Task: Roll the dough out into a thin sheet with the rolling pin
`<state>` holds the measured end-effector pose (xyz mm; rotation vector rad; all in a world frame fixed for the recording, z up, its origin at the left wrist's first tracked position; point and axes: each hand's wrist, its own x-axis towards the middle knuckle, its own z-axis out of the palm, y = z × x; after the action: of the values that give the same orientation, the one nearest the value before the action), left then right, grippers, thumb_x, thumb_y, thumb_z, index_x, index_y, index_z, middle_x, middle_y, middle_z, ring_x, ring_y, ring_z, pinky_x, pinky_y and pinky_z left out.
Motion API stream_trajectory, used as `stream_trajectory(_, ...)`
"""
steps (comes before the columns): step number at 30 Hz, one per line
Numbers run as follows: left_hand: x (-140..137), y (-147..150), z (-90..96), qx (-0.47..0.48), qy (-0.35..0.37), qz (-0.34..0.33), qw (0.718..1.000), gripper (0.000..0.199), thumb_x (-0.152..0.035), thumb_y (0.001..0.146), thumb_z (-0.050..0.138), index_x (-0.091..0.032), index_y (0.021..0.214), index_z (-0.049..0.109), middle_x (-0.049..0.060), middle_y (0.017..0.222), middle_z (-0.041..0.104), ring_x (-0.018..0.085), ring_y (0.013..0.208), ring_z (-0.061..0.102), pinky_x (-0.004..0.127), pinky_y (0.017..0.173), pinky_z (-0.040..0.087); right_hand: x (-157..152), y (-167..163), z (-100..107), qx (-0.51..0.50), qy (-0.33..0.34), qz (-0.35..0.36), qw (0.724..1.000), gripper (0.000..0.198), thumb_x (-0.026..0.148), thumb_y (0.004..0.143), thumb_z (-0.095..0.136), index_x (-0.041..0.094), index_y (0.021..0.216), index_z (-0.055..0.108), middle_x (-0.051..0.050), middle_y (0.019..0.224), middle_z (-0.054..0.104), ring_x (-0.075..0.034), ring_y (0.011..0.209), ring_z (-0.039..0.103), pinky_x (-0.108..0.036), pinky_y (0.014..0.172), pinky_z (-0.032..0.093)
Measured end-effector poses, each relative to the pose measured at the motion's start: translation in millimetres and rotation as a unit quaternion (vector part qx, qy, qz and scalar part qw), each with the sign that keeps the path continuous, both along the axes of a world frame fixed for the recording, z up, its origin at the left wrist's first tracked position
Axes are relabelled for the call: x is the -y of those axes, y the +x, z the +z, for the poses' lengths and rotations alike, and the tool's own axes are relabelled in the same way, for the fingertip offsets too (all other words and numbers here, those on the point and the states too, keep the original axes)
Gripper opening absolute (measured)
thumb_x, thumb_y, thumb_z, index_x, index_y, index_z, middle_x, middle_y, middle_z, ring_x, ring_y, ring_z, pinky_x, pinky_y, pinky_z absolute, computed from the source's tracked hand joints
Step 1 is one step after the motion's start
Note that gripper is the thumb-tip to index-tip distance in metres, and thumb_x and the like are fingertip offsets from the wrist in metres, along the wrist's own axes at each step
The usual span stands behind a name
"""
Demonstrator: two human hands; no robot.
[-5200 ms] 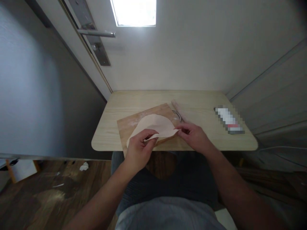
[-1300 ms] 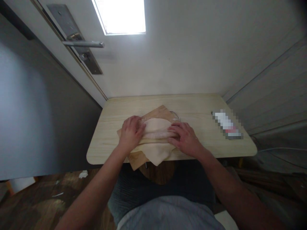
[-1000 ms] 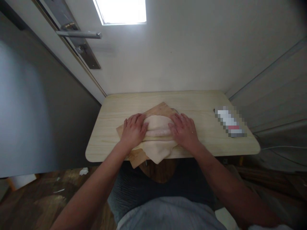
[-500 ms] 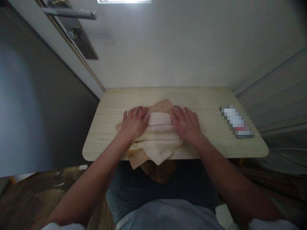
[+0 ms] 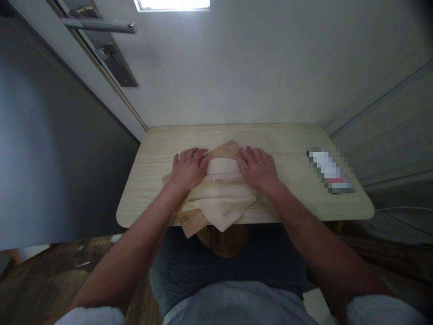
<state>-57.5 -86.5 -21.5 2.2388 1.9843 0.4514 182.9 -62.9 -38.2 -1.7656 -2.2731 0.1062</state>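
Note:
A cream, soft, cloth-like sheet (image 5: 223, 201) with crosswise folds lies at the middle of the table, its pointed near corner reaching the front edge. Under it is a brown sheet that looks like paper (image 5: 225, 150), its corners sticking out at the back, left and front. My left hand (image 5: 190, 168) rests palm down on the left side of the cream sheet, fingers spaced and pointing away from me. On the opposite side, my right hand (image 5: 259, 168) lies likewise, thumb on the cream sheet. The undersides of both hands are hidden.
The light wooden table (image 5: 149, 180) stands against a white door (image 5: 230, 67) with a metal handle (image 5: 101, 25). On the table's right lies a blurred-out, phone-like object (image 5: 329, 171). A grey panel (image 5: 67, 149) rises at the left. My lap is below the front edge.
Both hands stay on the cream sheet; the right has shifted slightly left and forward. The sheets look much the same. The whole view has tilted slightly.

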Motion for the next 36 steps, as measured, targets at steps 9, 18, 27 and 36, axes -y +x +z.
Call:
stream_trajectory(9,41.5,12.5,15.0,-0.09,0.031,0.008,0.995,0.045,-0.041,0.105,0.033,-0.025,0.143,0.05,0.011,0.145,0.056,0.031,0.136,0.045,0.063,0.118,0.023,39.1,0.1,5.7,0.034,0.064,-0.014,0.997,0.05,0.043,0.104,0.034,0.021,0.145,0.051,-0.012,0.154,0.048,-0.036,0.142,0.036,-0.066,0.116,0.016)
stream_trajectory(18,36.3,28.9,7.6,-0.06,0.022,0.027,0.998,0.046,-0.043,0.105,0.032,-0.023,0.143,0.048,0.011,0.151,0.051,0.03,0.137,0.045,0.053,0.113,0.036,38.1,-13.9,2.7,0.018,0.062,-0.047,0.997,0.047,0.038,0.103,0.035,0.02,0.143,0.051,-0.013,0.151,0.051,-0.034,0.14,0.037,-0.062,0.114,0.02)
stream_trajectory(27,14.5,21.5,9.1,-0.066,-0.025,0.003,0.998,0.049,-0.047,0.105,0.025,-0.027,0.144,0.047,0.011,0.151,0.051,0.031,0.139,0.043,0.058,0.112,0.034,16.4,-17.6,4.7,0.023,0.038,-0.042,0.998,0.047,0.035,0.102,0.035,0.022,0.144,0.052,-0.011,0.153,0.05,-0.032,0.138,0.04,-0.057,0.114,0.025)
stream_trajectory(36,-1.3,17.4,6.5,-0.078,-0.032,-0.014,0.996,0.051,-0.049,0.105,0.023,-0.027,0.141,0.052,0.012,0.142,0.058,0.033,0.129,0.051,0.054,0.105,0.04,4.1,-19.9,10.9,0.036,-0.023,-0.044,0.998,0.05,0.038,0.102,0.035,0.024,0.149,0.048,-0.009,0.157,0.046,-0.032,0.142,0.038,-0.056,0.115,0.028)
